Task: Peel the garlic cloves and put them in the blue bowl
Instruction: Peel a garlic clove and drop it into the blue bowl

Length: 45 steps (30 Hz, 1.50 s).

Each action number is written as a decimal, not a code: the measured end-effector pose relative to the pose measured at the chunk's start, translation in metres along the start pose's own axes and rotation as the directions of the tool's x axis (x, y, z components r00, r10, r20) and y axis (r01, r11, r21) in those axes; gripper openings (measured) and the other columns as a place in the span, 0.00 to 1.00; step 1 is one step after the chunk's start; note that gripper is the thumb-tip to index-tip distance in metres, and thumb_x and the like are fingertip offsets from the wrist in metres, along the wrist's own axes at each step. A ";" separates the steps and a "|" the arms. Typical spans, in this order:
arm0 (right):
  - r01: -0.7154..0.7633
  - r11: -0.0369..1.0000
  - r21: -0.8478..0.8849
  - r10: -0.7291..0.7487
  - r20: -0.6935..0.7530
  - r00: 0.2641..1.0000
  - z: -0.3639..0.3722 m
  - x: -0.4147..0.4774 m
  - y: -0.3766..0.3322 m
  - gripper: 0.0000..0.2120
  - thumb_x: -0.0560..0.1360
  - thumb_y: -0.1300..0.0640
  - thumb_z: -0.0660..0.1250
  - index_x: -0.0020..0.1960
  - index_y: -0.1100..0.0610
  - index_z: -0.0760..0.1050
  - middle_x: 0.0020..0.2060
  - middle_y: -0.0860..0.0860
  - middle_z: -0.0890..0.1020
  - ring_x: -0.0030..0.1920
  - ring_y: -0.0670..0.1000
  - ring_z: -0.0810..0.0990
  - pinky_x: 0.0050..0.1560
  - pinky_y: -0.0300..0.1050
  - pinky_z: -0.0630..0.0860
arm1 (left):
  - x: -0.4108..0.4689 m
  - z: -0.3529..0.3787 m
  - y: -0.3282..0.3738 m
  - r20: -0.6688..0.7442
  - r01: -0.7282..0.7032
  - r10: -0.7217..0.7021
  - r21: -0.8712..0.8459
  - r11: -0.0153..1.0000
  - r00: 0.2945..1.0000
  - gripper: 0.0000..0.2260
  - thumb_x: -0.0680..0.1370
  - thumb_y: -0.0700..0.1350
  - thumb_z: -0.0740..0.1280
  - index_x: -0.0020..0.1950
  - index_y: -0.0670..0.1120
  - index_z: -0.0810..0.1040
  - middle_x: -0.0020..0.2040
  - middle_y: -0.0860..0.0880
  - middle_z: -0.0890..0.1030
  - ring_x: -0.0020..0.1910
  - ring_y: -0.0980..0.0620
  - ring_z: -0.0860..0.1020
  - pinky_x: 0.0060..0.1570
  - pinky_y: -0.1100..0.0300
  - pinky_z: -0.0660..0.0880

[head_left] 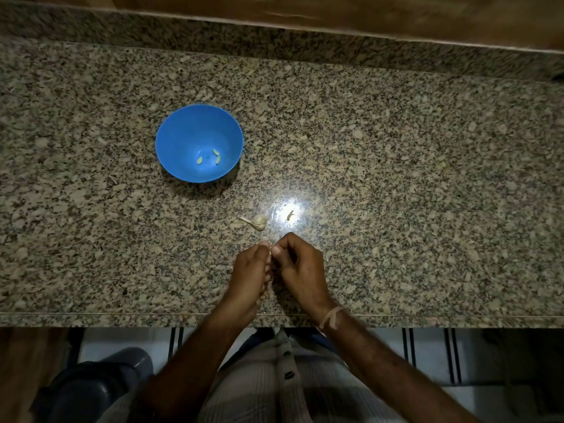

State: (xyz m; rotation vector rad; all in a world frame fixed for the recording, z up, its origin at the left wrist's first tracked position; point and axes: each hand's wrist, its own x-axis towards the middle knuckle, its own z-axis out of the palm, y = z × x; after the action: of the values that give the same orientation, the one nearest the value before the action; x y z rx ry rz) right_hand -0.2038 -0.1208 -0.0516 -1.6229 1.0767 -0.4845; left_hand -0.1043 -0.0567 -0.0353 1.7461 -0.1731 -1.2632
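While hands (pixel 270 257) pinch, bulb (pixel 258 222) (stem apparently far-left)

We see blue bowl (pixel 199 143) standing upright, far up and left of our fingers (pixel 276 249). Three small peeled cloves (pixel 208 156) lie inside, pale yellow-green, on bottom. Garlic bulb (pixel 258 222) lies on its side just above our fingertips, white, stem pointing left. One clove (pixel 269 251) pinched between our fingertips, mostly hidden. Small skin bit (pixel 290 214) lies just past fingers, up right.
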 end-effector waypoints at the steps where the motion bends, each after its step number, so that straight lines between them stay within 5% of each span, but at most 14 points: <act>1: 0.034 0.999 -0.033 -0.034 0.003 0.999 -0.002 0.001 0.000 0.09 0.82 0.62 0.69 0.43 0.56 0.78 0.34 0.47 0.81 0.34 0.44 0.78 0.35 0.40 0.73 | 0.002 -0.001 0.004 0.045 0.130 -0.127 -0.082 0.988 0.991 0.17 0.87 0.48 0.59 0.38 0.49 0.71 0.29 0.54 0.69 0.27 0.56 0.66 0.25 0.62 0.62; 4: 0.103 0.984 -0.146 -0.102 0.016 0.995 -0.004 0.002 0.001 0.10 0.82 0.62 0.68 0.42 0.56 0.77 0.33 0.45 0.79 0.33 0.44 0.75 0.35 0.37 0.69 | 0.009 -0.009 0.007 0.139 0.295 -0.277 -0.134 0.946 0.951 0.18 0.85 0.50 0.62 0.35 0.51 0.69 0.29 0.53 0.67 0.26 0.56 0.64 0.25 0.61 0.59; 6: 0.092 0.981 -0.172 -0.088 0.032 0.996 -0.003 0.003 0.000 0.12 0.84 0.59 0.67 0.41 0.56 0.75 0.32 0.45 0.76 0.32 0.43 0.73 0.34 0.36 0.66 | 0.007 -0.010 0.003 0.051 0.035 -0.042 0.118 0.992 0.998 0.19 0.86 0.51 0.60 0.37 0.48 0.72 0.30 0.51 0.71 0.28 0.53 0.68 0.28 0.57 0.63; 8: 0.031 0.987 -0.157 -0.023 0.052 0.998 -0.003 0.005 -0.004 0.15 0.85 0.57 0.66 0.39 0.53 0.73 0.29 0.43 0.74 0.31 0.43 0.71 0.33 0.35 0.64 | 0.008 -0.010 -0.005 0.003 -0.287 0.317 0.433 0.854 0.948 0.18 0.87 0.52 0.58 0.41 0.48 0.76 0.33 0.52 0.77 0.32 0.52 0.75 0.34 0.53 0.69; 11: -0.160 0.987 -0.020 0.161 0.108 0.981 -0.002 0.009 -0.007 0.17 0.85 0.55 0.65 0.37 0.52 0.72 0.30 0.42 0.74 0.32 0.40 0.70 0.36 0.37 0.67 | 0.013 -0.012 -0.010 0.030 -0.403 0.462 0.541 0.738 0.886 0.18 0.87 0.54 0.55 0.44 0.49 0.77 0.36 0.51 0.79 0.36 0.52 0.78 0.36 0.53 0.72; 15: -0.001 0.990 -0.138 0.017 0.120 0.993 -0.005 0.009 -0.006 0.14 0.86 0.55 0.62 0.41 0.52 0.71 0.32 0.44 0.72 0.34 0.43 0.70 0.37 0.38 0.65 | 0.011 -0.007 0.005 0.070 0.026 -0.028 0.035 0.999 0.997 0.20 0.87 0.50 0.59 0.36 0.48 0.71 0.27 0.53 0.69 0.26 0.53 0.66 0.26 0.61 0.61; 18: 0.273 0.902 -0.333 -0.228 0.169 0.959 -0.011 0.013 -0.003 0.11 0.85 0.55 0.60 0.44 0.53 0.69 0.36 0.45 0.71 0.40 0.49 0.71 0.41 0.42 0.63 | 0.015 -0.011 0.012 0.329 0.511 -0.415 -0.304 0.804 0.848 0.20 0.85 0.50 0.60 0.33 0.51 0.67 0.25 0.54 0.63 0.21 0.58 0.60 0.21 0.65 0.54; 20: 0.275 0.907 -0.321 -0.220 0.197 0.955 -0.014 0.015 0.000 0.12 0.85 0.56 0.61 0.43 0.55 0.70 0.36 0.46 0.72 0.39 0.48 0.71 0.41 0.43 0.64 | 0.015 -0.015 0.013 0.398 0.592 -0.458 -0.344 0.729 0.795 0.19 0.85 0.50 0.61 0.33 0.51 0.66 0.25 0.54 0.63 0.20 0.58 0.60 0.20 0.65 0.54; 23: -0.032 0.994 -0.109 0.055 0.225 0.973 -0.015 0.014 -0.002 0.14 0.85 0.56 0.65 0.40 0.55 0.73 0.32 0.44 0.75 0.34 0.43 0.72 0.37 0.42 0.68 | 0.013 -0.017 0.002 0.111 0.162 -0.167 0.055 0.985 0.980 0.21 0.85 0.54 0.62 0.34 0.48 0.71 0.26 0.50 0.69 0.23 0.52 0.65 0.23 0.60 0.61; 25: -0.203 0.979 -0.014 0.201 0.240 0.950 -0.014 0.013 0.000 0.16 0.84 0.56 0.66 0.38 0.56 0.73 0.31 0.46 0.74 0.33 0.44 0.71 0.36 0.42 0.69 | 0.013 -0.016 -0.007 0.000 -0.196 0.211 0.372 0.907 0.977 0.21 0.84 0.58 0.62 0.37 0.47 0.76 0.30 0.46 0.76 0.28 0.47 0.73 0.29 0.50 0.69; 27: -0.268 0.963 0.033 0.253 0.241 0.937 -0.011 0.015 0.000 0.16 0.84 0.55 0.66 0.37 0.56 0.73 0.30 0.46 0.72 0.32 0.45 0.70 0.36 0.43 0.68 | 0.013 -0.015 -0.010 -0.026 -0.300 0.343 0.430 0.852 0.939 0.18 0.85 0.57 0.62 0.38 0.50 0.75 0.32 0.51 0.78 0.31 0.53 0.75 0.33 0.51 0.71; 33: -0.155 0.988 0.004 0.154 0.104 0.983 -0.004 0.010 -0.005 0.19 0.84 0.54 0.66 0.36 0.50 0.69 0.28 0.40 0.72 0.31 0.40 0.68 0.34 0.36 0.66 | 0.010 -0.007 -0.006 -0.100 -0.293 0.414 0.558 0.776 0.905 0.18 0.86 0.53 0.61 0.37 0.51 0.74 0.30 0.51 0.77 0.30 0.56 0.74 0.32 0.53 0.68; 39: 0.046 0.993 -0.113 -0.039 0.060 0.997 -0.003 0.002 -0.002 0.13 0.85 0.55 0.67 0.41 0.55 0.75 0.29 0.44 0.75 0.30 0.42 0.71 0.32 0.34 0.63 | 0.017 -0.006 -0.011 -0.067 -0.165 0.186 0.250 0.954 0.980 0.20 0.87 0.54 0.61 0.38 0.47 0.80 0.31 0.54 0.80 0.31 0.53 0.77 0.35 0.54 0.71; 45: -0.144 0.984 0.106 0.136 0.082 0.987 -0.004 0.002 0.010 0.11 0.82 0.51 0.69 0.44 0.57 0.80 0.36 0.53 0.84 0.39 0.53 0.82 0.44 0.54 0.80 | 0.018 -0.006 -0.011 -0.038 -0.107 0.115 0.161 0.981 0.993 0.22 0.84 0.59 0.63 0.36 0.46 0.73 0.30 0.48 0.69 0.31 0.50 0.67 0.36 0.52 0.63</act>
State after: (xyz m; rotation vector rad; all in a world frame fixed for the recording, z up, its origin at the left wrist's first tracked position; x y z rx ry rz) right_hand -0.2100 -0.1250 -0.0602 -1.4451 1.0809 -0.3813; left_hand -0.0954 -0.0577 -0.0551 1.8733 -0.3478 -1.1522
